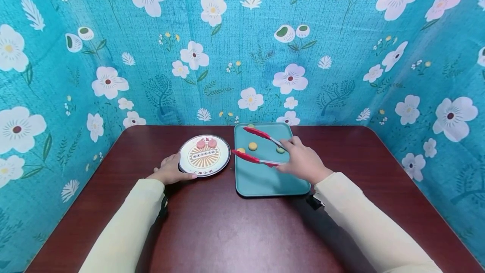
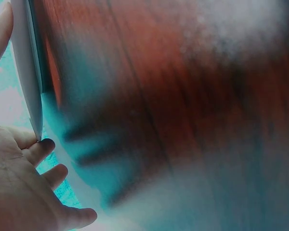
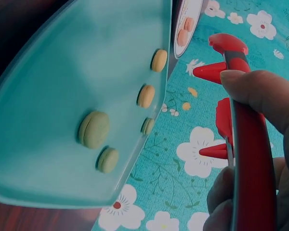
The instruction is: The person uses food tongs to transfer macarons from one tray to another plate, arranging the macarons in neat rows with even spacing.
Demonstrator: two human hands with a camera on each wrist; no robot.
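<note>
My left hand [image 1: 169,170] holds the left rim of a round white plate [image 1: 184,164], thumb along its near edge; the plate's side shows in the left wrist view. Two pink macarons [image 1: 206,143] lie on the plate's far part. In my right hand [image 1: 304,160] is a pair of red-tipped tongs [image 1: 270,163], held with the arms spread and nothing gripped between them. They are over a teal tray [image 1: 265,182], tips toward its left edge. Yellow-orange macarons [image 3: 145,96] and green macarons [image 3: 94,130] lie spread out on that tray, several in all.
Both plate and tray stand side by side near the back of a dark brown table [image 1: 212,226]. A blue flowered cloth [image 1: 235,54] hangs behind the table and along its sides. The tray has a low raised rim.
</note>
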